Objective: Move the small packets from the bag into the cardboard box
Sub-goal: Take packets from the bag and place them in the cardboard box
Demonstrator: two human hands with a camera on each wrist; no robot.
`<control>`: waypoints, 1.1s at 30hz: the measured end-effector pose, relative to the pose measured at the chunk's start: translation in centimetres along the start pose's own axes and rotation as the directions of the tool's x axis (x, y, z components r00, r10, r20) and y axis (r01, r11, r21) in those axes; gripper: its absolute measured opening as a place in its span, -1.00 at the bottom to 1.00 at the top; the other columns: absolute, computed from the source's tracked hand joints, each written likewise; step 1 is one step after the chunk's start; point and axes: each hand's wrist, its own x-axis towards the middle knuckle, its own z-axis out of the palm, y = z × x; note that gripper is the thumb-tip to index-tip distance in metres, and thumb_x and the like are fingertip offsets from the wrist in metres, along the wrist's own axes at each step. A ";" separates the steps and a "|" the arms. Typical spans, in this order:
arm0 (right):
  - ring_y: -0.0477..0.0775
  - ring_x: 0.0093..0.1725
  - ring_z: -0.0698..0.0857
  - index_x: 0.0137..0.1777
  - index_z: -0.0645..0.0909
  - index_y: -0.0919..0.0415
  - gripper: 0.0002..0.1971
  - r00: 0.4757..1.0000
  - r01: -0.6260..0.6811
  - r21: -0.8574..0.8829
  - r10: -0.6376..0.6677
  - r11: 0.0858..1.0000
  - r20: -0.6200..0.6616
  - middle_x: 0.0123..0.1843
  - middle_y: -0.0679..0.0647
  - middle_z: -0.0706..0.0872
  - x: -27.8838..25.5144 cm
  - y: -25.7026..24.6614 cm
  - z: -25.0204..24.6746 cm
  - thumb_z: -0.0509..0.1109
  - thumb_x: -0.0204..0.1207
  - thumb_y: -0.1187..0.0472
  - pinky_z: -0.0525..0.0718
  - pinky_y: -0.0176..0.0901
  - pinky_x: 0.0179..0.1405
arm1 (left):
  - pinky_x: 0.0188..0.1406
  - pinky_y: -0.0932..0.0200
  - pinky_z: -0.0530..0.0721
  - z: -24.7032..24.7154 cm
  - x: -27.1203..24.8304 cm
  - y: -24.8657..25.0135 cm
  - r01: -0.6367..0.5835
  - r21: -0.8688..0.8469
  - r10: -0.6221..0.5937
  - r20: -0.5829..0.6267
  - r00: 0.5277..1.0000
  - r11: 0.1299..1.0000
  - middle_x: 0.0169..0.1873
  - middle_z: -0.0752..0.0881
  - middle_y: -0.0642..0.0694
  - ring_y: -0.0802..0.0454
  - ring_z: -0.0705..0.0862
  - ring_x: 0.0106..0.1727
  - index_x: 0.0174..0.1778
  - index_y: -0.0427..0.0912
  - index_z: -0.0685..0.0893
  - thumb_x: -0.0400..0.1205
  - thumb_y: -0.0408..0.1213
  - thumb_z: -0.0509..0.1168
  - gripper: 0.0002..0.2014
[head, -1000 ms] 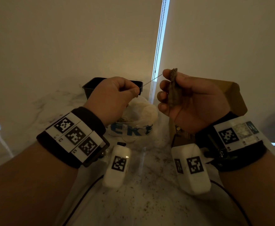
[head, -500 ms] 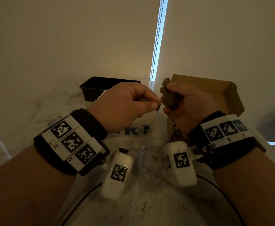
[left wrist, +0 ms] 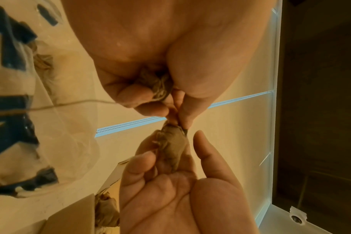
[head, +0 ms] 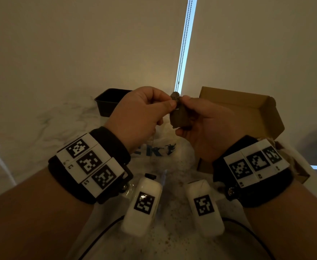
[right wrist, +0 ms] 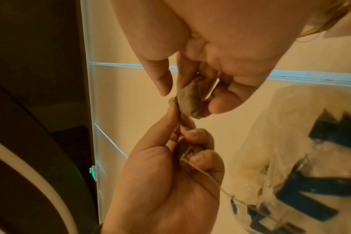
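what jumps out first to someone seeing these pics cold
Two raised hands meet mid-frame: the right hand cradles a small crumpled brown packet while the left hand pinches at its top, with another packet and a string tucked in its own grip. Beneath them lies a clear plastic bag with blue lettering, and an open brown cardboard box stands at the right.

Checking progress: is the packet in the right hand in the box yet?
Out. The packet is held mid-air by the right hand, left hand pinching its top, beside the open cardboard box.
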 end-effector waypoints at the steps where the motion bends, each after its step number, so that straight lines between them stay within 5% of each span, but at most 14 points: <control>1: 0.03 -0.30 0.68 0.18 0.67 0.31 -0.74 1.000 0.004 -0.031 -0.003 0.999 0.015 -0.19 0.13 0.74 -0.1 0.0 0.0 0.35 0.60 0.17 0.64 -0.18 -0.44 | -0.53 0.26 0.53 0.0 0.0 0.0 0.003 -0.014 -0.003 -0.005 1.000 1.000 -0.22 0.74 -0.08 0.16 0.61 -0.38 0.00 -0.02 0.72 0.64 -0.23 0.43 -0.94; 3: 0.03 -0.27 0.68 0.09 0.67 0.26 -0.85 0.999 0.008 -0.101 -0.003 0.995 0.045 -0.18 0.12 0.74 -0.1 -0.1 0.0 0.35 0.59 0.25 0.64 -0.22 -0.42 | -0.52 0.29 0.54 -0.1 0.0 -0.1 0.008 -0.016 -0.008 0.002 1.000 1.000 -0.26 0.72 -0.02 0.19 0.62 -0.38 0.10 0.00 0.73 0.65 -0.24 0.43 -0.87; 6: 0.03 -0.29 0.71 -0.01 0.68 0.26 -0.91 0.996 0.023 -0.177 -0.008 0.984 0.084 -0.21 0.13 0.75 0.0 -0.4 -0.4 0.38 0.54 0.30 0.67 -0.21 -0.42 | -0.51 0.38 0.53 -0.1 -0.1 0.1 0.015 0.003 -0.015 0.023 1.000 1.000 -0.45 0.72 0.21 0.29 0.60 -0.43 -0.01 0.02 0.79 0.66 -0.26 0.41 -0.92; 9: 0.00 -0.36 0.71 0.01 0.66 0.32 -0.89 0.992 0.084 -0.282 -0.053 0.956 0.117 -0.27 0.12 0.75 0.1 -1.0 -1.0 0.43 0.50 0.34 0.64 -0.14 -0.39 | -0.54 0.31 0.50 -0.1 -0.1 0.1 0.058 -0.049 -0.056 0.038 0.998 0.997 -0.46 0.71 0.16 0.19 0.58 -0.41 -0.13 -0.01 0.79 0.64 -0.29 0.43 -0.91; 12: 0.05 -0.28 0.75 0.06 0.63 0.08 -0.74 0.983 0.172 -0.410 -0.129 0.895 0.132 -0.18 0.18 0.80 0.2 -1.4 -1.7 0.52 0.43 0.36 0.65 -0.14 -0.39 | -0.56 0.27 0.48 0.0 -0.1 0.0 0.120 -0.110 -0.112 0.075 0.991 0.987 -0.38 0.73 0.07 0.14 0.57 -0.38 -0.17 -0.03 0.79 0.62 -0.31 0.44 -0.90; 16: 0.34 -0.06 0.77 0.11 0.74 -0.01 -0.65 0.977 0.186 -0.486 -0.109 0.854 0.182 -0.03 0.33 0.80 0.2 -2.1 -2.8 0.55 0.32 0.28 0.74 0.33 0.06 | -0.47 0.24 0.54 0.8 -0.3 -0.2 0.181 -0.182 -0.157 0.139 0.978 0.966 -0.19 0.71 -0.04 0.12 0.58 -0.32 -0.03 -0.05 0.79 0.65 -0.19 0.41 -0.94; 18: 0.34 -0.01 0.79 0.01 0.79 0.02 -0.73 0.982 0.183 -0.497 -0.137 0.848 0.126 -0.02 0.24 0.82 0.3 -2.9 -4.1 0.52 0.31 0.28 0.73 0.36 0.06 | -0.42 0.22 0.57 1.3 -0.2 -0.4 0.227 -0.303 -0.198 0.124 0.972 0.926 -0.23 0.63 -0.04 0.10 0.55 -0.31 -0.02 -0.10 0.72 0.70 -0.21 0.35 -0.93; 24: 0.28 -0.02 0.80 -0.05 0.67 0.18 -0.79 0.994 0.060 -0.508 -0.098 0.859 -0.049 -0.09 0.20 0.79 0.2 -4.8 -8.9 0.40 0.47 0.51 0.73 0.33 0.07 | -0.29 0.17 0.68 1.5 0.2 -1.1 0.280 -0.528 -0.253 0.125 0.959 0.802 -0.19 0.53 -0.12 0.04 0.52 -0.26 0.11 -0.21 0.56 0.64 -0.63 0.00 -0.67; 33: 0.28 -0.02 0.81 -0.02 0.70 0.22 -0.81 0.981 -0.167 -0.580 0.074 0.798 -0.180 -0.02 0.27 0.80 1.5 -3.7 -9.7 0.47 0.44 0.48 0.78 0.23 0.02 | -0.19 0.17 0.75 1.6 0.7 -1.6 0.271 -0.533 -0.277 0.072 0.958 0.802 -0.13 0.60 -0.13 0.05 0.61 -0.24 0.09 -0.19 0.61 0.71 -0.67 0.05 -0.66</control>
